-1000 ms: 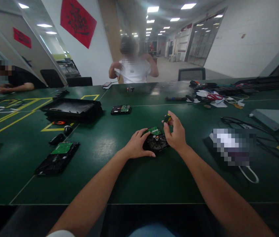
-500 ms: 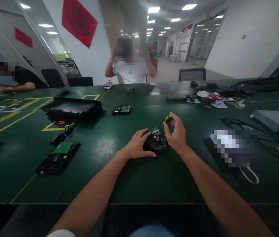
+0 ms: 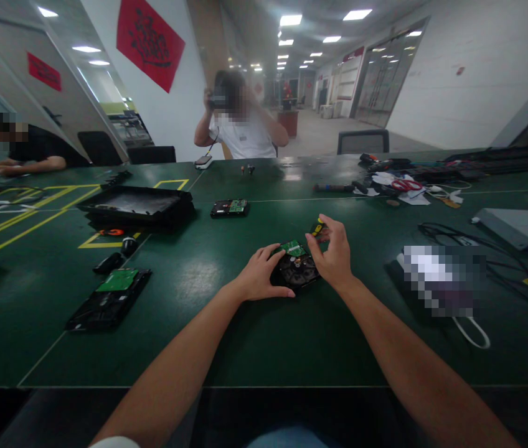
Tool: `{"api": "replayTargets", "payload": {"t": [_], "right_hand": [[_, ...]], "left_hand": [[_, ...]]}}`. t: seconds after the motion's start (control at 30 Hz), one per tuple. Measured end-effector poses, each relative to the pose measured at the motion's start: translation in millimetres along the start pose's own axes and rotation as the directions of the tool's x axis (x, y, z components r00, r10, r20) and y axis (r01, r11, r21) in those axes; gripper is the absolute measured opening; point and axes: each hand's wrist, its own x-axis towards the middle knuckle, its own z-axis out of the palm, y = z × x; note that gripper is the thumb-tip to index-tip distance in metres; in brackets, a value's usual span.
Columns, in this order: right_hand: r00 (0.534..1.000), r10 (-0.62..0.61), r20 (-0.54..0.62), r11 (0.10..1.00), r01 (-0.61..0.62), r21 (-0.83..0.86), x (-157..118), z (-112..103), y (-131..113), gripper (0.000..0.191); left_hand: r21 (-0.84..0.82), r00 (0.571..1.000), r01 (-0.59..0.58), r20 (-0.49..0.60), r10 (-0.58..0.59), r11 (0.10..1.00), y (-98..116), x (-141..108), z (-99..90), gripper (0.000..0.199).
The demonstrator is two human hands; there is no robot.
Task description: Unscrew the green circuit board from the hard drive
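In front of me a hard drive [image 3: 297,269] lies on the green table, its green circuit board and dark metal casing facing up. My left hand [image 3: 260,274] grips the drive's left side, fingers along the far edge and thumb at the near edge. Over the drive's right side, my right hand [image 3: 333,254] is closed on a yellow-and-black screwdriver [image 3: 317,226], held by its handle. The screwdriver's tip is hidden behind the fingers, so I cannot tell whether it touches a screw.
Another hard drive [image 3: 111,298] lies to the left, and a smaller one [image 3: 230,208] farther back. A black tray [image 3: 137,205] stands back left. On the right are a phone-like device [image 3: 441,280], cables and a grey box [image 3: 520,228]. A person [image 3: 240,124] sits across the table.
My right hand has turned the screwdriver slightly, its handle dipping a little lower. My left hand stays on the hard drive. Across the table, the person's head and arms have shifted left.
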Motion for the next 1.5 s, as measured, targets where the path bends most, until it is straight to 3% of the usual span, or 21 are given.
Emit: {"api": "replayTargets", "payload": {"t": [0.93, 1.5], "right_hand": [[1.000, -0.020, 0.016, 1.000, 0.020, -0.001, 1.6, -0.2, -0.9, 0.059], [0.999, 0.000, -0.040, 1.000, -0.001, -0.021, 1.1, 0.6, -1.5, 0.056]], "left_hand": [[-0.027, 1.000, 0.011, 0.012, -0.010, 1.000, 0.6, -0.3, -1.6, 0.119], [0.002, 1.000, -0.002, 0.009, 0.002, 1.000, -2.6, 0.1, 0.5, 0.123]]}}
